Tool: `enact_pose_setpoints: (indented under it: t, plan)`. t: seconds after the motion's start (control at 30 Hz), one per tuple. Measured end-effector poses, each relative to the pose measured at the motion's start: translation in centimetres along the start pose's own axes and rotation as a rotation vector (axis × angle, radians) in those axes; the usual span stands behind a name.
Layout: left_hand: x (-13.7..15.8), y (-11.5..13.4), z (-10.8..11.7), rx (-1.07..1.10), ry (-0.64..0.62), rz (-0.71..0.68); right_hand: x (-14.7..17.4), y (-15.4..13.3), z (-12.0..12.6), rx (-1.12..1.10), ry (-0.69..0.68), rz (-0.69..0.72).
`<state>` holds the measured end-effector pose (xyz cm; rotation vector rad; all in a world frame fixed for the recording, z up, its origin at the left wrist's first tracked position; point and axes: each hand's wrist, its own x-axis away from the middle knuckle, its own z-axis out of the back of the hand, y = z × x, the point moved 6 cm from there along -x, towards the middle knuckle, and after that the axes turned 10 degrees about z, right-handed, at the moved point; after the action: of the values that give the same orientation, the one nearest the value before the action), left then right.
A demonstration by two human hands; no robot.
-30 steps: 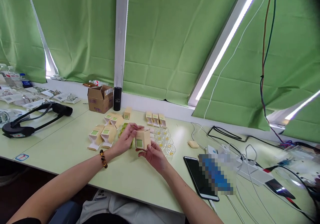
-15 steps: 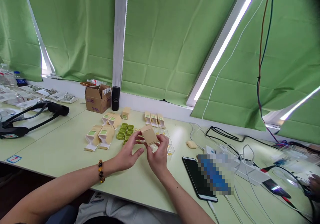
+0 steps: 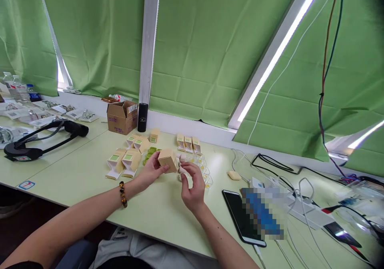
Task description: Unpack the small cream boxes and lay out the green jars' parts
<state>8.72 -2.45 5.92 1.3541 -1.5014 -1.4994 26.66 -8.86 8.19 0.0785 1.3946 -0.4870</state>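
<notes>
My left hand [image 3: 151, 171] grips a small tan cardboard box [image 3: 168, 160] in the air, thumb on its near side and fingers behind. Just right of the box, my right hand [image 3: 193, 187] has its fingers curled and its thumb apart, with nothing visible between them. Its fingertips are close to the box's right end; whether they touch a flap there is unclear. Behind my left hand stand green square cups [image 3: 153, 150], partly hidden. Clear small containers with yellow bits [image 3: 207, 177] lie beyond my right hand.
Open tan boxes [image 3: 130, 161] stand left, and three more boxes [image 3: 188, 143] at the back. A brown carton [image 3: 121, 117] and black cylinder [image 3: 143, 117] are near the wall. A phone [image 3: 240, 217], cables and a power strip [image 3: 312, 213] lie right; a black headset [image 3: 45, 141] lies left.
The box, held between both hands before, has been turned and moved left in my left hand. My right hand has come away from its side, fingers now apart. The view has shifted slightly.
</notes>
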Motion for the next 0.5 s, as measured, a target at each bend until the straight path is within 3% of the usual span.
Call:
enact_pose_setpoints:
  t: [0.13, 0.23, 0.37, 0.5]
  plan:
    - [0.0, -0.3, -0.1, -0.052, -0.040, -0.070, 0.1, 0.8, 0.8, -0.007, 0.079, -0.126]
    - [0.7, 0.6, -0.3, -0.352, -0.014, -0.310, 0.1, 0.8, 1.1, 0.011, 0.090, -0.149]
    - [2.5, 2.0, -1.2, -0.793, 0.028, -0.704, -0.1, 0.4, 0.5, 0.004, -0.025, -0.115]
    - [3.3, 2.4, -2.1, -0.988, 0.050, -0.795, 0.0, -0.2, -0.3, 0.043, -0.135, -0.047]
